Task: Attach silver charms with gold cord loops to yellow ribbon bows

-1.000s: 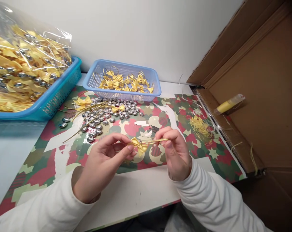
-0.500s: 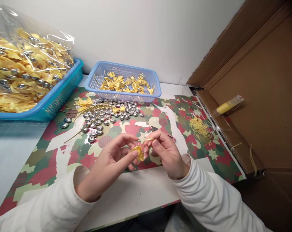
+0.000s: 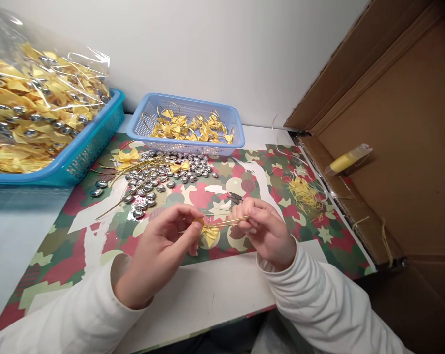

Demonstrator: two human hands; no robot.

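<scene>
Bow: I see a small yellow ribbon bow (image 3: 209,233) with soft loops and a tail that hangs down. It is shiny and a bit crumpled.
Cord: a thin gold cord (image 3: 231,221) comes out of the bow's middle.
Where: the bow is up in the air between my two hands, just above the surface (image 3: 207,290) with the red and green star mat (image 3: 104,231).
Left hand: my left hand (image 3: 159,250) is curled, and its thumb and first finger are pinched tight on the bow's left side.
Right hand: my right hand (image 3: 268,231) is closed, and its fingertips pinch the far end of the gold cord.
Which way: the cord runs almost flat from left to right, with the right end a little higher. The bow's tail points down at the mat.
Nearby: a heap of silver beads (image 3: 159,174) lies behind my hands, with more gold cords on it. A light blue basket (image 3: 225,115) of yellow bows is behind that. A bigger blue basket (image 3: 97,137) with a plastic bag is far to the left.
</scene>
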